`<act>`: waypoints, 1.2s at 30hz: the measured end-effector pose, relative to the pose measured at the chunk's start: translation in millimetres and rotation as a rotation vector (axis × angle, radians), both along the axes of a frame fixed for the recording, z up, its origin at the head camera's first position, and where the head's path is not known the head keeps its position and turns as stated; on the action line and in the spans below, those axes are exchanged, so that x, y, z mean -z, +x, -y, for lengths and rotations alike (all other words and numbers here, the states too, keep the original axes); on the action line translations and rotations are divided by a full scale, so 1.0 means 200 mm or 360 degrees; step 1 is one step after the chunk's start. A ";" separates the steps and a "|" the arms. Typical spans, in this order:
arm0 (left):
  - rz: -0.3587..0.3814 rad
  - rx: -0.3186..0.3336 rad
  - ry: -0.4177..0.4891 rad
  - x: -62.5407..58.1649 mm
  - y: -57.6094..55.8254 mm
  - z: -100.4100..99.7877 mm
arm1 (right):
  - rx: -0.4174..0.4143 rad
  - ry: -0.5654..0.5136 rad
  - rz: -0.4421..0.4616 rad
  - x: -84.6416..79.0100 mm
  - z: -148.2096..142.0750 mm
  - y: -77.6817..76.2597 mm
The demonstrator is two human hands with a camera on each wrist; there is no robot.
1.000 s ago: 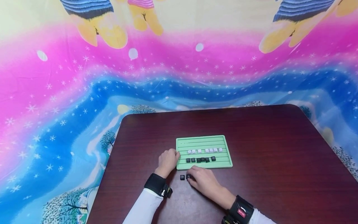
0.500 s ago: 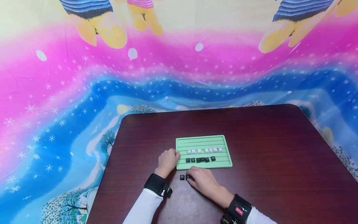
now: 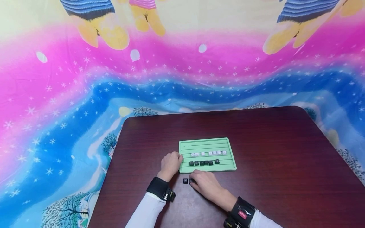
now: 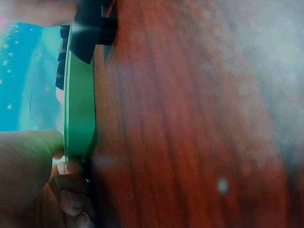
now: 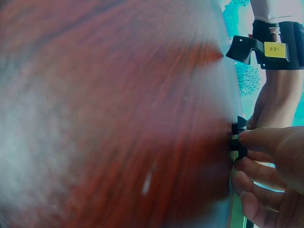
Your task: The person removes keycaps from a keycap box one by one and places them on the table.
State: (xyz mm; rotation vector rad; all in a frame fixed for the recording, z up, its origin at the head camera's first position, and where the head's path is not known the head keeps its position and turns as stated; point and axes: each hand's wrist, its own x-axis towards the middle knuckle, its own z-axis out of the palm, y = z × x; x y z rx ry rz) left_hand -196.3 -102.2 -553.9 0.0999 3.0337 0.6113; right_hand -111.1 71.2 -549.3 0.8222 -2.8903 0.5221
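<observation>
Sitting pinched in the right hand [image 3: 206,183], thumb and fingertips nearly together, is a black keycap [image 3: 190,181], with a loose keycap [image 3: 185,181] just left of it; green tray [image 3: 211,145] lies just past that hand, long side running crosswise, left hand [image 3: 170,165] gripping its left edge

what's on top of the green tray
Seven white keycaps in one row and six black keycaps in a nearer row lie on the green tray. The parts beneath them, and those the left hand grips, are covered.
</observation>
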 end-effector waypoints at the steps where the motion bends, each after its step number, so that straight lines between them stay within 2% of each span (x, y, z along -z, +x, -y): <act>1: 0.0001 0.0000 0.0003 0.00 0.00 0.00 | -0.0001 0.0000 0.0004 0.00 0.00 0.00; 27: -0.0005 -0.0004 -0.0001 0.01 0.00 0.00 | 0.0010 -0.0030 0.0044 -0.04 -0.02 -0.01; 36: -0.0031 0.0005 0.0018 0.00 0.01 0.00 | 0.0041 -0.0052 0.0009 -0.07 -0.04 -0.01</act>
